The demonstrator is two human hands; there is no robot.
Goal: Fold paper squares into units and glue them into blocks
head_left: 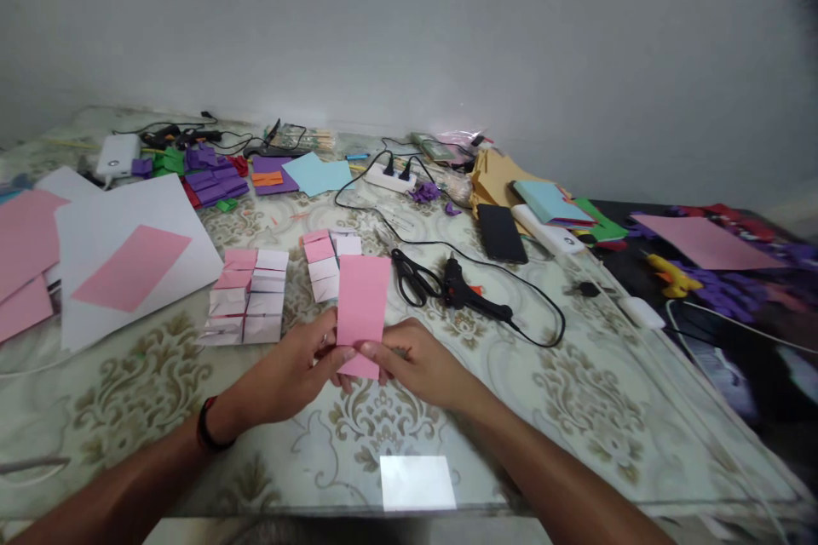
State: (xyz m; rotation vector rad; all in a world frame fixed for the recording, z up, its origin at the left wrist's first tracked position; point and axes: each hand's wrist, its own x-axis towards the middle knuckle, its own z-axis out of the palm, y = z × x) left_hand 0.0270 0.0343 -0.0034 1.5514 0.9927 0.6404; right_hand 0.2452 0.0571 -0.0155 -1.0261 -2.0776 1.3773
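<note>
Both hands grip a pink paper strip (363, 298) near its lower end, above the patterned table cover (492, 392). My left hand (300, 366) pinches its left side, thumb on the front face. On the right side, my right hand (418, 358) does the same, and the two thumb tips nearly meet. The fingers behind the paper are partly hidden. Just beyond the strip lie folded pink and white paper pieces (323, 264), partly covered by it. A larger group of folded pieces (248, 296) sits to the left of them.
Black-handled scissors (415, 279) and a black glue gun (473, 294) with its cord lie right of my hands. White sheets (137, 264) and pink paper (134, 268) are at left. Farther back are purple folded papers (214, 179), a power strip (389, 177) and a dark phone (502, 232).
</note>
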